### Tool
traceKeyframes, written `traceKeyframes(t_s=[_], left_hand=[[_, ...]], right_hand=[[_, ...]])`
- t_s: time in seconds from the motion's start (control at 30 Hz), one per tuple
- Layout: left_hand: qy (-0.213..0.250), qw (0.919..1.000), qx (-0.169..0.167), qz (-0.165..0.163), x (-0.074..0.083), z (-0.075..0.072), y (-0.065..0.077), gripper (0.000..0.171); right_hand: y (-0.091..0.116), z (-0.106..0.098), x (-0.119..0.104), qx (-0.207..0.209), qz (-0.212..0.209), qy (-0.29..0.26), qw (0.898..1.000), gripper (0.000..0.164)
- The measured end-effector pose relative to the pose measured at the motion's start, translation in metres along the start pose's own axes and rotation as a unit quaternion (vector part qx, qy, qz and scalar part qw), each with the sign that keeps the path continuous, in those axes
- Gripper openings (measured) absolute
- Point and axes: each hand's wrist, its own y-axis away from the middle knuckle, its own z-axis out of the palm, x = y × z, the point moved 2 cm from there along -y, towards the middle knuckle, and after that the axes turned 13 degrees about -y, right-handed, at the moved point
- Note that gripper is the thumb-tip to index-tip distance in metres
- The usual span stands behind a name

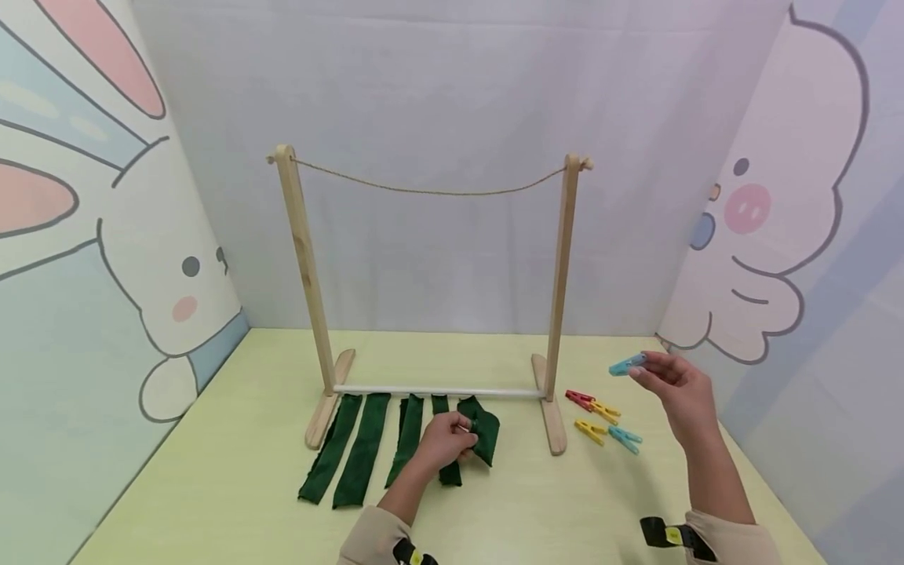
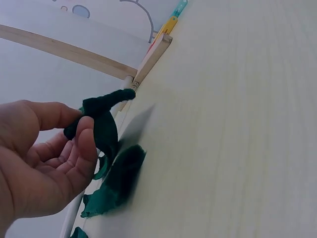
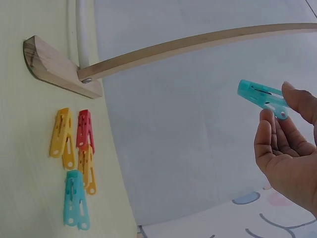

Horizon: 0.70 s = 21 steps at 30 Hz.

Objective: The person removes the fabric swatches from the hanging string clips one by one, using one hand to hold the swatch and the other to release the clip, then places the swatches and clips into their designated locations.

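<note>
My left hand pinches a dark green cloth strip between thumb and fingers, lifting part of it off the table. In the left wrist view the held strip droops in a fold from the fingertips. My right hand holds a blue clothespin in the air to the right of the wooden rack. The right wrist view shows this clothespin pinched by its handle end, its tip pointing away from the hand. Several more green strips lie side by side at the left hand's left.
A wooden rack stands at the back, a sagging rope strung between its posts and a white rod low down. On the table, right of the rack's foot, lie red, yellow and blue clothespins.
</note>
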Motion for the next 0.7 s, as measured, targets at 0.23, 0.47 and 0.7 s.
traceKeyframes(t_s=[0.23,0.47,0.7], left_hand=[[0.0,0.9991,-0.025,-0.036,-0.007,0.003,0.005,0.02],[-0.052,0.9968,-0.051,-0.034,-0.004,0.002,0.012,0.02],[-0.09,0.9928,-0.071,-0.034,0.001,-0.002,0.019,0.019]], right_hand=[[0.011,-0.004,0.022,0.004,0.021,-0.06,0.998,0.029],[0.023,-0.01,0.036,0.011,0.063,-0.077,0.995,0.03],[0.028,-0.016,0.046,-0.021,0.122,0.004,0.992,0.039]])
